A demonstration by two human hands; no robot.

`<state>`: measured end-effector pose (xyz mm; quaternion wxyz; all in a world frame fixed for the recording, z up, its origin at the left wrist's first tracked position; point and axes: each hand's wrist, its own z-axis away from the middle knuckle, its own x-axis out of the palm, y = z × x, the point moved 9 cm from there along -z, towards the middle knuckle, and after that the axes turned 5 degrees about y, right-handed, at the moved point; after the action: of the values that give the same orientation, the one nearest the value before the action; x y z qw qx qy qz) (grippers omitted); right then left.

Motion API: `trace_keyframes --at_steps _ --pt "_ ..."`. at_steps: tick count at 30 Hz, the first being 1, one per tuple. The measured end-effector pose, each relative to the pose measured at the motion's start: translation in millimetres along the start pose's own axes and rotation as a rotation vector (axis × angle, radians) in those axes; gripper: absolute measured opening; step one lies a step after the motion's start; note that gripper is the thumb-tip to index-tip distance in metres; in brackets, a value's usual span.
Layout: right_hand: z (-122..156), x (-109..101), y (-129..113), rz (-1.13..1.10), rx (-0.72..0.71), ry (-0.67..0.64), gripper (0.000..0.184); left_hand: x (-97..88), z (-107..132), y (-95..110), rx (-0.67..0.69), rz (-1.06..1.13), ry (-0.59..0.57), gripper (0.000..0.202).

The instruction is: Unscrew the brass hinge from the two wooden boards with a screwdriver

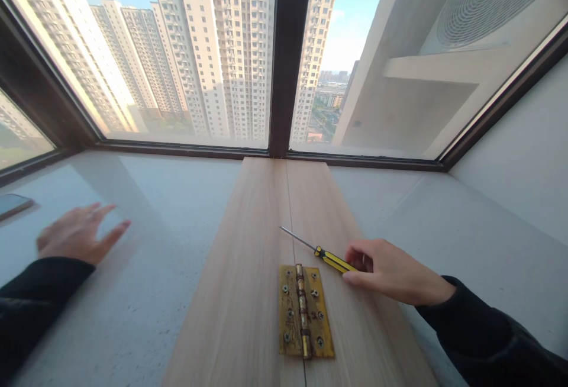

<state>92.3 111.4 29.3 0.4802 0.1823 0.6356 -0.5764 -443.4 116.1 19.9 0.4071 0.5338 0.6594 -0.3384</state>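
Observation:
My right hand grips the yellow-and-black handle of a small screwdriver, whose thin metal shaft points up-left across the seam between two wooden boards. Just below the shaft, a brass hinge lies flat over that seam, with several screws in its leaves. My left hand hovers blurred over the grey sill at the far left, fingers spread and holding nothing. Both arms wear dark sleeves.
A phone lies at the left edge of the sill. A big window with a dark frame runs along the back. A white wall closes the right side. Grey sill also lies right of the boards.

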Motion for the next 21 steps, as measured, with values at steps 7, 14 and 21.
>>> trace_keyframes --at_steps 7,14,21 --pt "-21.5 -65.5 -5.1 -0.467 -0.114 0.388 0.030 -20.3 32.8 192.4 0.302 0.447 0.122 0.039" --pt "-34.3 -90.9 -70.6 -1.265 -0.331 0.595 0.017 -26.0 32.3 210.8 0.277 0.744 0.110 0.025" --pt "-4.1 -56.3 -138.7 -1.358 -0.510 0.125 0.030 -33.5 34.9 210.4 0.341 0.821 0.135 0.014"
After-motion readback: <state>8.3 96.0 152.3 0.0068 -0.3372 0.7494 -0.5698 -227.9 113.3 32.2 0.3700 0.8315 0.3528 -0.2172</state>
